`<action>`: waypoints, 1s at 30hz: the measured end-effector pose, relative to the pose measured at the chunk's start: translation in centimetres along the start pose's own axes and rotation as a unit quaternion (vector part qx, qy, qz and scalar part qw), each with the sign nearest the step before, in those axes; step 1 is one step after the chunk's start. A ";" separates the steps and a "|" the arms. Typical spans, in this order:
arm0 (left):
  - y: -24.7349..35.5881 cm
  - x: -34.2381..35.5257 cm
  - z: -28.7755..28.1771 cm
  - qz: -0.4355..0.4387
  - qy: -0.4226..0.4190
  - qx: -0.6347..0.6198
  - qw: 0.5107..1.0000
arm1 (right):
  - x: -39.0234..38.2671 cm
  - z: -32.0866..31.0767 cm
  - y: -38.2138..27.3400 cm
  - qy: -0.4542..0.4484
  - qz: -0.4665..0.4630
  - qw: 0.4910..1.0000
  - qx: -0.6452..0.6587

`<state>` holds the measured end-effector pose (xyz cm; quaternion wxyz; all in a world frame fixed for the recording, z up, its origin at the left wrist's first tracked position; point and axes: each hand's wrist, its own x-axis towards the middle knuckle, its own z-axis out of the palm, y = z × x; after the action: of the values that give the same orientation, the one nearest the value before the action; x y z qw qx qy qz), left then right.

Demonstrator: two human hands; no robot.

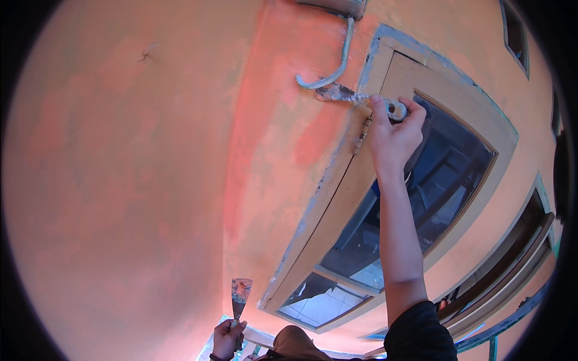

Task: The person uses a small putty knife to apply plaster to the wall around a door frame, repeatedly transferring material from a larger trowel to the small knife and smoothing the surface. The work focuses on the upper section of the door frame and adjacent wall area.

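My right hand [396, 138] is raised high, its fingers closed round the handle of a putty knife [336, 92]. The stained blade points left and lies at the lower bend of a curved pale conduit [345, 53] on the orange wall [283, 150]. Whether the blade touches the wall or the conduit, I cannot tell. Low in the view, my left hand [226, 340] grips a second putty knife [241, 292] with its blade up. Orange-pink material coats part of that blade.
Right of the wall strip stands a brown-framed door [337, 222] with dark glass panes and a hinge [362, 135]. A box [337, 6] sits above the conduit. Wires [147, 53] poke out of the left wall. A window [512, 259] and a green railing [512, 322] lie at right.
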<state>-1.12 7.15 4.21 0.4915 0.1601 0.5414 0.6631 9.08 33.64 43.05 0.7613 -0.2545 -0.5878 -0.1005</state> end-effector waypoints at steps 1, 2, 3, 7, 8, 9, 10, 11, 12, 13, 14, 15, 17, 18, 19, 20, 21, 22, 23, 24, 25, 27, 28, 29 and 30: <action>0.0 -0.1 -0.1 0.003 0.000 -0.004 1.000 | -0.2 -0.4 0.0 0.009 0.000 1.000 0.002; -0.1 -0.2 -0.3 -0.003 0.008 -0.007 1.000 | -0.5 -0.7 0.1 0.018 -0.001 1.000 0.004; -0.4 -0.3 -0.4 -0.008 0.015 -0.011 1.000 | -0.7 -0.9 0.7 0.031 0.014 0.996 0.078; -0.3 -0.9 -0.8 0.030 0.004 0.013 0.999 | -0.9 -0.9 2.9 0.016 0.047 0.970 0.239; -0.3 -0.8 -0.8 0.029 0.002 0.011 1.000 | -1.1 -0.3 3.4 0.012 0.038 0.970 0.239; -0.4 -0.9 -1.0 0.027 0.003 0.009 1.000 | -1.5 0.5 3.7 0.008 0.032 0.970 0.240; -0.5 -0.9 -1.1 0.024 0.003 0.007 1.000 | -1.9 1.2 3.8 0.003 0.026 0.971 0.240; -0.7 -0.9 -1.2 0.025 0.004 0.006 1.000 | -2.3 1.8 3.7 0.006 0.041 0.963 0.267; -0.9 -0.8 -1.3 0.025 0.007 0.006 1.000 | -2.6 2.3 3.7 0.003 0.054 0.966 0.253; -1.1 -0.7 -1.5 0.025 0.009 0.005 1.000 | -2.9 2.6 3.8 0.000 0.068 0.969 0.239; -1.2 -0.8 -1.6 0.024 0.009 0.004 1.000 | -3.1 2.9 3.9 -0.003 0.081 0.971 0.224; -1.3 -0.8 -1.7 0.023 0.008 0.002 1.000 | -3.3 3.1 4.0 -0.001 0.059 0.981 0.187; -1.1 -0.8 -1.7 0.022 0.009 0.006 1.000 | -3.6 3.6 4.1 0.042 0.003 0.987 0.154; -1.1 -1.0 -1.7 0.020 0.014 0.011 1.000 | -4.0 3.7 3.9 0.061 -0.023 0.988 0.137; -1.0 -1.2 -1.8 0.017 0.018 0.016 1.000 | -4.3 3.5 3.7 0.061 -0.022 0.990 0.126; -1.2 -1.1 -1.9 0.007 0.024 0.018 1.000 | -4.4 3.3 3.2 0.060 -0.021 0.991 0.114; -1.5 -0.9 -2.0 -0.005 0.029 0.018 0.999 | -4.4 2.8 2.7 0.059 -0.021 0.993 0.102; -1.8 -0.7 -2.2 -0.017 0.035 0.019 0.999 | -4.4 2.4 2.4 0.062 -0.018 0.993 0.100; -1.9 -0.6 -2.3 -0.015 0.034 0.013 0.999 | -4.2 2.0 2.1 0.066 -0.015 0.993 0.099; -2.0 -0.5 -2.4 -0.014 0.031 0.006 0.999 | -4.1 1.6 1.7 0.068 -0.013 0.993 0.097; -2.1 -0.5 -2.5 -0.012 0.030 -0.002 0.999 | -4.1 0.9 1.1 0.053 0.011 0.995 0.088; -2.3 -0.6 -2.7 -0.016 0.030 -0.007 0.999 | -3.8 0.4 0.7 0.055 0.025 0.987 0.152; -2.4 -0.5 -2.7 -0.016 0.029 -0.010 0.999 | -3.7 0.4 0.6 0.057 0.031 0.981 0.185; -2.5 -0.4 -2.8 -0.016 0.030 -0.007 0.999 | -3.7 0.7 0.6 0.048 0.056 0.977 0.201; -2.5 -0.4 -2.7 -0.020 0.029 -0.005 0.999 | -3.5 1.0 1.2 0.049 0.040 0.979 0.192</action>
<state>-1.72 5.13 1.19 0.4894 0.1278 0.5555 0.6600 7.74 34.69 39.65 0.8271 -0.1217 -0.5478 0.0326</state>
